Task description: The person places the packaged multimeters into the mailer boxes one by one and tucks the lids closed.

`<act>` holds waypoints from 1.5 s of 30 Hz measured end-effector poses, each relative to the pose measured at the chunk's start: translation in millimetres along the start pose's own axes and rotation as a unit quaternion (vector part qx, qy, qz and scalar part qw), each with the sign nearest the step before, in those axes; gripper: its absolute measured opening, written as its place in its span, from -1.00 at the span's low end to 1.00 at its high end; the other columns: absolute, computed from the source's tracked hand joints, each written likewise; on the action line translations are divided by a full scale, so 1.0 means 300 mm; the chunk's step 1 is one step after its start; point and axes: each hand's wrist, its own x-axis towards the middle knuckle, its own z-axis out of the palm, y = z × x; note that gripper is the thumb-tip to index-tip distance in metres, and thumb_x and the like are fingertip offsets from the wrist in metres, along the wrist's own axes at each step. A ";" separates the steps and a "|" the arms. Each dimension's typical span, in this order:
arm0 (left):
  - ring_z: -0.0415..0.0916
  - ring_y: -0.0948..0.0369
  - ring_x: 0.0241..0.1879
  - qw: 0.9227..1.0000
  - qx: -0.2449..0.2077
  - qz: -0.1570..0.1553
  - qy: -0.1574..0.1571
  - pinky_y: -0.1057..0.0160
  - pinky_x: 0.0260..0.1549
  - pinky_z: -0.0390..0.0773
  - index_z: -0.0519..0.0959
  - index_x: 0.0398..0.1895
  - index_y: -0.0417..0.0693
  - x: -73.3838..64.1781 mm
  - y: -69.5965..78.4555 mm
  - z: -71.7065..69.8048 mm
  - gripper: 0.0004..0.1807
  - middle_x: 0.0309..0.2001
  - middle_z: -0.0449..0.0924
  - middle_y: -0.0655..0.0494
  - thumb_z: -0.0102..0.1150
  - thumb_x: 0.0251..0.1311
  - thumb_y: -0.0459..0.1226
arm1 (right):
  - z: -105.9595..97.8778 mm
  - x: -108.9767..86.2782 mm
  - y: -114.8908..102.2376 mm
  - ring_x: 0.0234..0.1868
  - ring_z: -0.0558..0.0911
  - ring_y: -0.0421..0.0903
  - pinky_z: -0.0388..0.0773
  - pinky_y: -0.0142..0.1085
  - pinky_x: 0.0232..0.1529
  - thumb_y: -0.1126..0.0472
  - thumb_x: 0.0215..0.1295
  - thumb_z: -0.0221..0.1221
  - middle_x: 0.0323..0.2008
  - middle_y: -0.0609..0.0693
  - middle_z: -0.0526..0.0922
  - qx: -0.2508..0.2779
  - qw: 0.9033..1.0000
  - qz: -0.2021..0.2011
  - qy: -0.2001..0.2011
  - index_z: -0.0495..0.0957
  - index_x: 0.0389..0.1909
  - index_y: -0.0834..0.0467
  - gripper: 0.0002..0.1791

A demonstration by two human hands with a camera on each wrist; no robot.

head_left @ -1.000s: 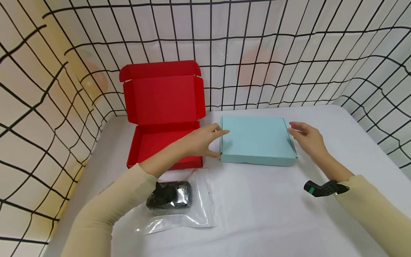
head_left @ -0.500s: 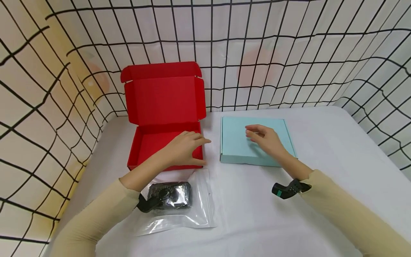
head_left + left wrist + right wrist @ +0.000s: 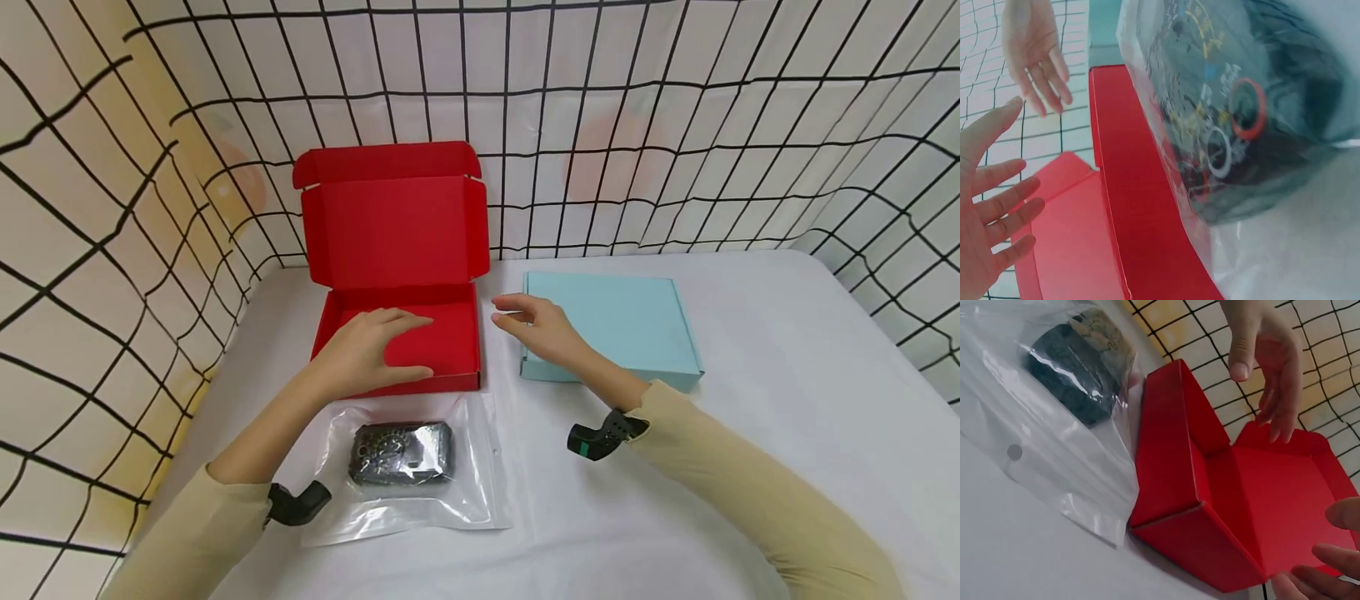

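Observation:
My left hand (image 3: 367, 354) hovers over the front of an open red cardboard box (image 3: 393, 237), thumb and fingers spread, holding nothing. The box's lid stands raised at the back, and its bare red bottom shows. My right hand (image 3: 542, 327) is in the air at the left edge of a closed light-blue box (image 3: 622, 321), its fingers loosely bent with nothing in them. In front of the red box lies a clear plastic bag (image 3: 480, 492) with a dark rounded block (image 3: 405, 452) inside. The left wrist view shows coloured rings and small printing on this block (image 3: 1247, 109).
A black wire grid (image 3: 555, 92) rises behind and at both sides, with a pale backdrop beyond it. White cloth (image 3: 600, 533) covers the table. Black wrist straps (image 3: 300, 504) with hanging camera mounts sit on both wrists.
Both hands have moved left. The left went from the blue box's left side to above the red box; the right crossed over the blue box from its right side. Both boxes stayed put.

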 end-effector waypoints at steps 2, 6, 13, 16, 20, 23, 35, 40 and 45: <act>0.34 0.02 0.13 1.000 -0.005 -0.011 -0.001 -0.09 0.04 0.39 0.38 0.21 0.10 -0.014 0.000 -0.008 -0.27 0.13 0.43 0.01 0.31 -0.11 0.07 | 0.020 0.012 0.003 0.14 0.46 0.03 0.48 -0.12 0.04 0.08 0.29 0.04 0.17 0.08 0.43 -0.004 1.000 -0.002 -0.003 0.35 0.19 0.19 -0.52; 0.33 -0.01 0.13 1.000 -0.016 -0.022 -0.007 -0.08 0.00 0.44 0.39 0.20 0.06 -0.047 -0.001 -0.006 -0.26 0.13 0.43 -0.03 0.34 -0.13 0.03 | 0.065 0.029 0.011 0.20 0.41 0.06 0.46 -0.12 0.06 0.09 0.28 0.04 0.23 0.11 0.35 -0.008 1.000 0.002 -0.007 0.27 0.25 0.21 -0.46; 0.43 0.06 0.05 1.000 -0.003 0.020 -0.006 0.04 -0.04 0.50 0.47 0.12 0.04 -0.133 0.007 0.044 -0.34 0.05 0.51 0.04 0.34 -0.11 0.02 | 0.124 0.019 0.026 0.19 0.41 0.13 0.45 -0.13 0.06 0.08 0.28 0.04 0.32 0.10 0.23 -0.027 0.999 0.002 -0.022 0.13 0.33 0.24 -0.35; 0.45 0.09 0.03 1.000 0.004 0.029 -0.005 0.06 -0.05 0.51 0.50 0.09 0.03 -0.162 0.009 0.065 -0.36 0.02 0.53 0.06 0.34 -0.13 0.03 | 0.140 0.016 0.029 0.21 0.39 0.12 0.45 -0.12 0.07 0.07 0.29 0.03 0.32 0.13 0.21 -0.030 0.999 0.001 -0.029 0.09 0.34 0.25 -0.33; 0.46 0.10 0.01 1.000 0.006 0.024 -0.011 0.06 -0.07 0.52 0.51 0.07 0.04 -0.186 0.011 0.086 -0.35 0.01 0.54 0.07 0.36 -0.16 0.05 | 0.153 0.017 0.038 0.22 0.38 0.10 0.45 -0.13 0.07 0.06 0.30 0.01 0.31 0.15 0.22 -0.035 0.999 0.001 -0.034 0.07 0.34 0.27 -0.33; 0.47 0.11 0.01 1.000 0.005 0.021 -0.017 0.05 -0.07 0.52 0.51 0.07 0.06 -0.195 0.010 0.096 -0.36 0.01 0.54 0.09 0.35 -0.15 0.05 | 0.159 0.018 0.042 0.21 0.39 0.09 0.46 -0.14 0.06 0.08 0.31 0.00 0.31 0.17 0.23 -0.035 0.999 -0.004 -0.036 0.06 0.34 0.28 -0.33; 0.48 0.15 0.00 0.997 -0.007 0.018 -0.079 0.14 -0.08 0.53 0.53 0.04 0.06 -0.229 0.014 0.135 -0.41 -0.01 0.55 0.16 0.35 -0.14 0.03 | 0.181 0.027 0.080 0.23 0.36 0.06 0.41 -0.20 0.09 0.24 0.28 0.02 0.30 0.22 0.21 -0.015 0.999 -0.004 -0.046 0.02 0.34 0.35 -0.34; 0.50 0.21 -0.05 0.996 -0.007 0.011 -0.090 0.18 -0.11 0.55 0.55 0.01 0.08 -0.231 0.015 0.140 -0.39 -0.04 0.57 0.18 0.40 -0.21 0.03 | 0.186 0.027 0.089 0.23 0.36 0.08 0.41 -0.19 0.08 0.23 0.30 0.00 0.30 0.24 0.19 0.014 0.999 0.005 -0.052 0.01 0.33 0.36 -0.35; 0.49 0.20 -0.03 0.994 -0.016 0.007 -0.111 0.16 -0.08 0.53 0.51 0.07 0.08 -0.231 0.018 0.147 -0.28 -0.02 0.56 0.19 0.43 -0.28 0.07 | 0.190 0.024 0.091 0.22 0.37 0.08 0.41 -0.19 0.08 0.22 0.30 0.00 0.30 0.24 0.19 0.015 0.998 0.008 -0.053 0.02 0.33 0.37 -0.35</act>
